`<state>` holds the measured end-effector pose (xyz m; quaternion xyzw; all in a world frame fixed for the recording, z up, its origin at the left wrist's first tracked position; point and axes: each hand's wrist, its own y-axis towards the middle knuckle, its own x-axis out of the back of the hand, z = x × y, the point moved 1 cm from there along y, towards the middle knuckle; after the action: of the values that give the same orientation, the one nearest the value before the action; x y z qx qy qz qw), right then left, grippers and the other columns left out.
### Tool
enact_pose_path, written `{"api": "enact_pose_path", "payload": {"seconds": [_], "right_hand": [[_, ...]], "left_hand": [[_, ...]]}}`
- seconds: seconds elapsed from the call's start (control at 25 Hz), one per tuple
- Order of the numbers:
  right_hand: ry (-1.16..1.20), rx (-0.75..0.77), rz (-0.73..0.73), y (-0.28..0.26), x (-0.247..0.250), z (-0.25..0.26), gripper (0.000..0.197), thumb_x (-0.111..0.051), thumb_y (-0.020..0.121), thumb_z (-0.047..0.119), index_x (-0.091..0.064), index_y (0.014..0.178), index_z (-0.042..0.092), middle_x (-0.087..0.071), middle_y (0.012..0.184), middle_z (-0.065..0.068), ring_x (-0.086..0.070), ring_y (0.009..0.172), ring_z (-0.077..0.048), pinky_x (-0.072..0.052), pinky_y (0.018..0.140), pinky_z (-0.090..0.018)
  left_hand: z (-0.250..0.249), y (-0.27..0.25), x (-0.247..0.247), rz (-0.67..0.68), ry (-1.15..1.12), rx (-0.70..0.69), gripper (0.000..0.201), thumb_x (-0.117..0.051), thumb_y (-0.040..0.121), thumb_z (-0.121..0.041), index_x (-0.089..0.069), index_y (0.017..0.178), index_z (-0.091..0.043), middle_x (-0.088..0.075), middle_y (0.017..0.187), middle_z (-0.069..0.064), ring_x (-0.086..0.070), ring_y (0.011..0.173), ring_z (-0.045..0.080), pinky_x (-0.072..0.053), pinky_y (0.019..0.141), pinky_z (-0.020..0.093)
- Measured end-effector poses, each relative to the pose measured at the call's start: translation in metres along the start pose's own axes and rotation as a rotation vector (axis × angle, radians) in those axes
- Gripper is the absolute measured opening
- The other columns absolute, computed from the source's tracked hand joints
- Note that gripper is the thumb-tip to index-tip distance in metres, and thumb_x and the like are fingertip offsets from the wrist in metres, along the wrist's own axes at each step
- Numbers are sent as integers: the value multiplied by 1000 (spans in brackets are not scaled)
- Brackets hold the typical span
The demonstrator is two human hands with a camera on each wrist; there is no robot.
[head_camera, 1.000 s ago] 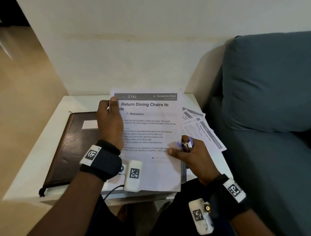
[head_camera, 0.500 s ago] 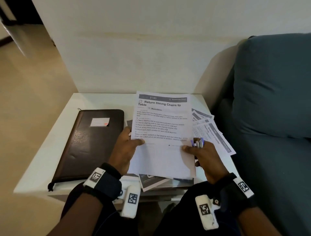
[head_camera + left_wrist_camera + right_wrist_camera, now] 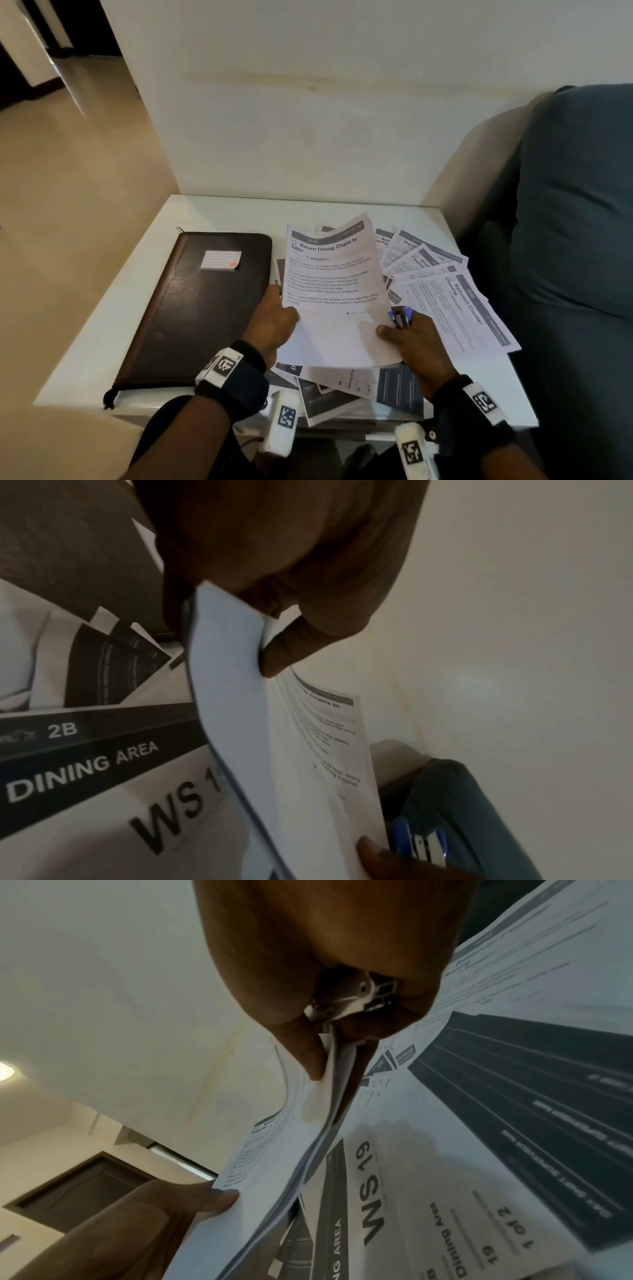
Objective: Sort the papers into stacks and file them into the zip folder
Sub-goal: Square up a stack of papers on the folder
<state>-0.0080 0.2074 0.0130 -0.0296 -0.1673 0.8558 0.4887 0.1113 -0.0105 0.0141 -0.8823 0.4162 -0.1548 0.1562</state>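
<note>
While the left hand (image 3: pixel 274 322) and right hand (image 3: pixel 416 337) pinch the sheaf (image 3: pixel 337 298) above the table (image 3: pixel 219 212), the palmed stapler (image 3: pixel 400 317) weakens the right grip; sheets may slip.

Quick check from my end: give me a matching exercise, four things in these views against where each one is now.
Things
1. zip folder
2. "Return Dining Chairs" sheets
3. stapler
4. "Bathroom Counter" sheet

Places
A. tucked in the right hand
B. flat on the table, right of the held sheets
C. closed, on the left of the table
D. lifted, pinched between the left hand and the right hand

Pairs: 1-C, 2-D, 3-A, 4-B
</note>
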Motion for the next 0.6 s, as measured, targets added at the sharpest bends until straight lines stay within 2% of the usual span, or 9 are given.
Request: {"api": "enact_pose_path", "payload": {"seconds": [0.08, 0.16, 0.28, 0.36, 0.4, 0.48, 0.56, 0.6], "right_hand": [[-36, -40, -6, 17, -10, -1, 26, -64, 92, -3, -69, 111, 15, -76, 108, -7, -73, 94, -25, -61, 86, -42], [-42, -33, -6, 46, -24, 10, 31, -65, 90, -5, -69, 112, 16, -74, 113, -7, -71, 98, -27, -60, 87, -47], [-78, -12, -18, 118, -53, 28, 30, -66, 88, -6, -66, 103, 19, -72, 114, -10, -68, 99, -29, -59, 88, -45], [-141, -17, -10, 166, -74, 36, 25, -67, 88, -3, -62, 92, 21, -70, 111, -12, -67, 97, -30, -59, 81, -40], [-166, -37, -9, 188, -85, 37, 21, -69, 89, 0, -61, 93, 19, -70, 111, -13, -68, 97, -31, -60, 80, -42], [-198, -76, 7, 223, -102, 36, 18, -72, 89, 4, -63, 103, 12, -70, 114, -15, -69, 101, -33, -61, 84, -50], [-224, -87, 22, 254, -120, 35, 21, -73, 89, 7, -62, 106, 9, -70, 119, -14, -68, 105, -33, -58, 92, -50], [-240, -91, 24, 267, -129, 34, 23, -74, 89, 8, -62, 107, 7, -69, 120, -14, -68, 106, -33, -58, 93, -50]], "left_hand": [[-2, 11, 0, -3, 2, 13, 33, -48, 98, 8, -47, 121, -16, -63, 115, -1, -60, 98, 14, -49, 71, 27], [-12, 40, 6, -60, -21, 17, 33, -47, 97, 9, -48, 124, -11, -63, 117, 7, -60, 95, 19, -48, 68, 31], [-27, 116, 28, -122, -18, 27, 31, -49, 94, 10, -53, 120, -5, -64, 123, 17, -61, 104, 35, -53, 86, 41], [-32, 160, 44, -67, -66, 53, 31, -56, 89, 9, -61, 120, 5, -67, 126, 23, -64, 110, 42, -54, 97, 52], [-33, 181, 52, -41, -80, 68, 34, -62, 86, 6, -62, 120, 8, -67, 126, 24, -65, 110, 44, -54, 99, 54], [-38, 214, 62, -58, 65, 87, 33, -68, 90, 2, -62, 121, 11, -65, 123, 21, -65, 104, 38, -56, 89, 41], [-38, 252, 74, -143, 290, 58, 33, -65, 97, -4, -59, 124, 15, -61, 118, 19, -60, 101, 32, -49, 79, 30], [-37, 265, 79, -199, 344, 62, 35, -65, 97, -7, -60, 123, 14, -62, 118, 20, -59, 100, 31, -47, 78, 30]]}}
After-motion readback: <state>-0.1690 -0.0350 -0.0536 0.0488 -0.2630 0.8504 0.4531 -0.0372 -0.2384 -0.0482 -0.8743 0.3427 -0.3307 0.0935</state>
